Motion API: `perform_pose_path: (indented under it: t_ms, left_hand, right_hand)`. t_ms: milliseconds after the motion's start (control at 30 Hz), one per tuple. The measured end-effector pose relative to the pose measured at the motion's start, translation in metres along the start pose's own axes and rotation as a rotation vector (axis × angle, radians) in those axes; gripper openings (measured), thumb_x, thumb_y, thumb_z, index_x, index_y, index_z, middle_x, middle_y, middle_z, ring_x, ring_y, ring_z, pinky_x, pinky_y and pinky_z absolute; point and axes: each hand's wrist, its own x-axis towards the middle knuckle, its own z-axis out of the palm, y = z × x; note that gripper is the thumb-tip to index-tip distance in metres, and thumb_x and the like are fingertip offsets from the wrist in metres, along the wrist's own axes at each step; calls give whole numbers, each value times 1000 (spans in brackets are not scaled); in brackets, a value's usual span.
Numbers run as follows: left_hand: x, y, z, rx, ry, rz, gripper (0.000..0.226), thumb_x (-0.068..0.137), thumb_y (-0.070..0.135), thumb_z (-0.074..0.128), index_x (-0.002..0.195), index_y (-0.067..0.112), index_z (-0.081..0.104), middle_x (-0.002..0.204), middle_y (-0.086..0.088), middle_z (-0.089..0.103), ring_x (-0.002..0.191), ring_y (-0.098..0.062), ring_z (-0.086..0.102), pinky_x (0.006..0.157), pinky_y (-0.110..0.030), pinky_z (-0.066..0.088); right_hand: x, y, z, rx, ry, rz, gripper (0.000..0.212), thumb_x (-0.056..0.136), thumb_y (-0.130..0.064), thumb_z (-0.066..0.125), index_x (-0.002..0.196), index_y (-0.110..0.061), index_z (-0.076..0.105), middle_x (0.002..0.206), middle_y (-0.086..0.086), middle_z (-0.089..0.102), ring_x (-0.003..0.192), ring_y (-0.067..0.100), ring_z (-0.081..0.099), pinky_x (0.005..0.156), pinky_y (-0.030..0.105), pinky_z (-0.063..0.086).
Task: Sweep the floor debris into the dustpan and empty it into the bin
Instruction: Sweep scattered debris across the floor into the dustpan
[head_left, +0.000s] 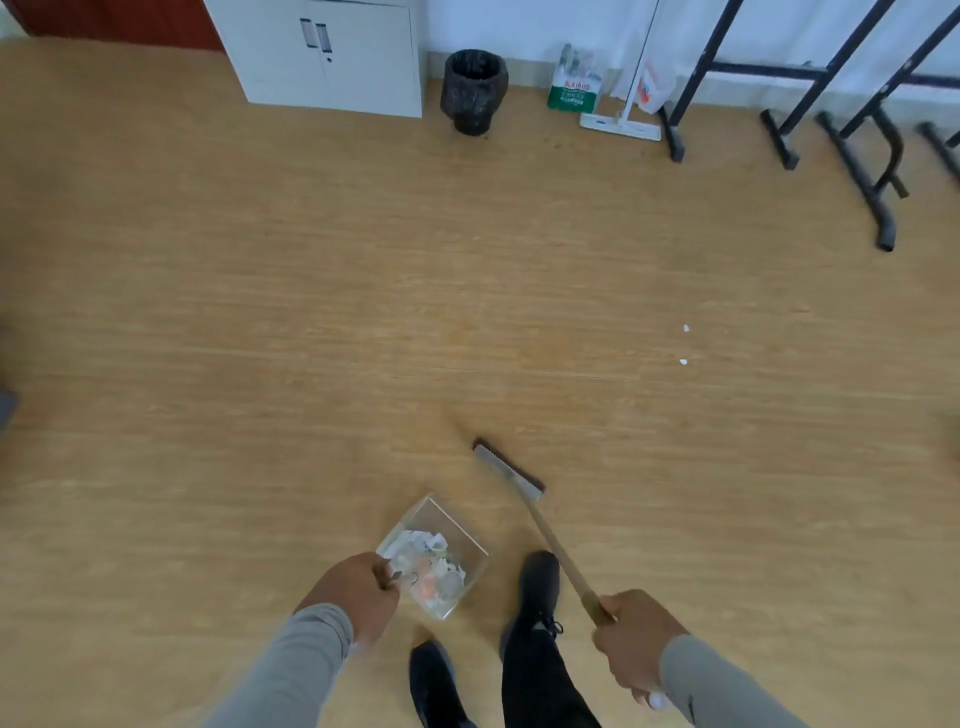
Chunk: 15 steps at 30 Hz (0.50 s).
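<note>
Gripping a wooden-handled broom (540, 525), the right hand (636, 642) angles it forward-left beyond its fingers; left hand (358, 590) clutches a clear, debris-filled dustpan (434, 553).

White cabinet (332, 57), flat mop (621, 122), green bag (574, 88), black frames (779, 104) along wall

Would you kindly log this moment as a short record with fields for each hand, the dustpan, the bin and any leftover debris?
left hand: grips the dustpan handle
right hand: grips the broom handle
dustpan: clear, holding paper scraps
bin: black-lined, far side by the white cabinet
leftover debris: two white scraps on the floor, right of the broom
</note>
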Motion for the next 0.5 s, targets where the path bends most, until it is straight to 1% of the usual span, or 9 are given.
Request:
perform_pose_path:
  t_ms: [67,100,133,200,300,367,433,500]
  left_hand:
    - [-3,-5,-1,-1,-12,5,11,89,37,55,90,31,63,81,8,68,74,-15,66,59,-25,46]
    - [-6,-8,-1,8,-16,6,12,89,37,55,94,31,64,83,8,68,77,-15,67,62,-24,48]
    - [-10,-8,-2,17,-18,9,14,90,37,55,99,31,65,87,9,68,80,-15,67,66,-24,50]
    - [-19,-6,-3,24,-19,13,23,92,37,56,112,32,65,96,8,68,86,-15,67,75,-26,53]
    - [-32,8,-13,35,-1,51,31,92,35,56,122,30,63,103,5,69,86,-15,67,75,-26,53]
    - [-40,20,-25,56,22,92,32,93,34,57,123,28,63,108,7,69,86,-12,64,78,-24,50]
    - [-44,33,-37,47,55,127,35,92,32,60,126,24,64,116,8,68,90,-11,59,83,-22,46]
    - [-47,51,-50,45,73,144,34,91,31,62,123,24,65,117,8,68,93,-12,59,85,-22,45]
  right_hand:
    - [-18,2,-12,11,-104,19,19,92,-7,49,108,-10,60,64,4,50,45,17,42,50,28,39]
    - [-30,9,-24,83,-135,31,18,93,-7,52,108,-12,60,62,6,52,43,16,42,46,27,37]
    - [-40,20,-36,183,-140,36,21,94,-7,55,114,-14,59,61,8,54,43,16,41,44,26,36]
    - [-60,46,-58,347,-124,37,33,94,-9,60,125,-16,55,63,12,58,44,16,42,41,26,34]
    - [-89,77,-73,458,-76,3,39,96,-9,61,130,-22,48,67,15,59,46,16,44,40,25,33]
    - [-103,89,-74,478,-28,-30,38,98,-11,59,131,-22,47,68,15,59,47,15,44,41,26,34]
    - [-110,98,-75,536,13,-34,30,99,-14,58,129,-16,52,65,12,58,46,15,43,40,27,34]
    - [-110,102,-78,602,34,-21,29,100,-19,58,128,-13,56,64,9,54,46,15,40,40,27,34]
